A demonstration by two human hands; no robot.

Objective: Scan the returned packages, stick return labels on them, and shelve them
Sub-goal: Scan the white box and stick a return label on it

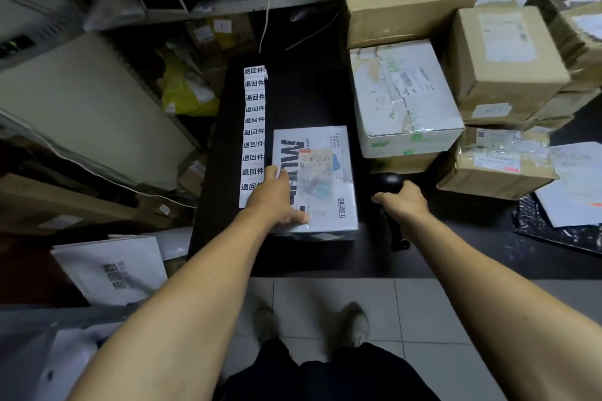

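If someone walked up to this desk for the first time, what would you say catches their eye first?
Probably the white package in the middle of the black desk, with the left hand resting flat on it. Next, the long strip of return labels just left of it, and the right hand gripping a black scanner.

Under our left fingers [272, 174] we see a white package [321, 185] with black lettering. Beside them, white labels [253, 132] bear black characters.

Bare forearms, no sleeves; dark trousers [325, 378]; pale grey shoes [353, 324], worn-looking.
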